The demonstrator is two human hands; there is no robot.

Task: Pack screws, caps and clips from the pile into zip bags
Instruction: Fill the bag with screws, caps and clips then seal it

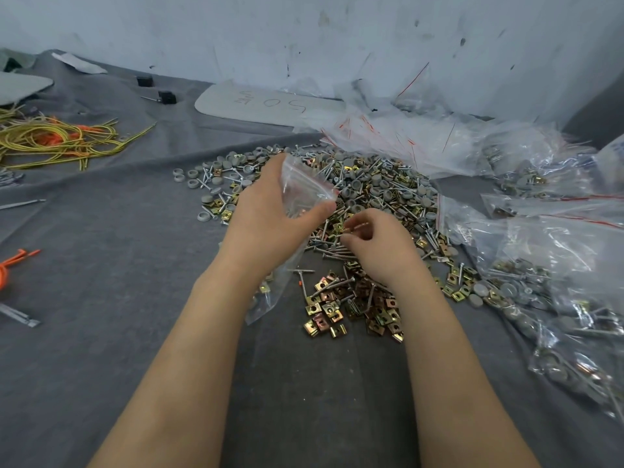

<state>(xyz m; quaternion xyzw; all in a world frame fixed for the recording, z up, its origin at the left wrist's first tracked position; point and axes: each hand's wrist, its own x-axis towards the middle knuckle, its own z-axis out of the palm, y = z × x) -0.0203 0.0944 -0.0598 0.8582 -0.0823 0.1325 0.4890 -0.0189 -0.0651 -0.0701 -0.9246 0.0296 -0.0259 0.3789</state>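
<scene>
Dark grey across the cloth [118, 231]. Pale grey on the round caps [388, 184], silver on the screws [332, 253], brassy yellow with coppery patches on the square clips [324, 309]. Clear with a red strip on the zip bag [304, 184]; same clear and red on the filled bags [540, 265]. Yellow-green mixed with orange in the cords [57, 140]. Black on two blocks [167, 96]. White with dark scuffs on the wall [304, 35]; light grey with black handwriting on the board [270, 104].

Single head-worn wide-angle view, looking forward and down from the person's own position. Both forearms enter from the bottom edge. The left hand [266, 211] and right hand [378, 244] lie near frame centre, close to the lens, above the pile [371, 184]. The wall [304, 35] closes the top.
</scene>
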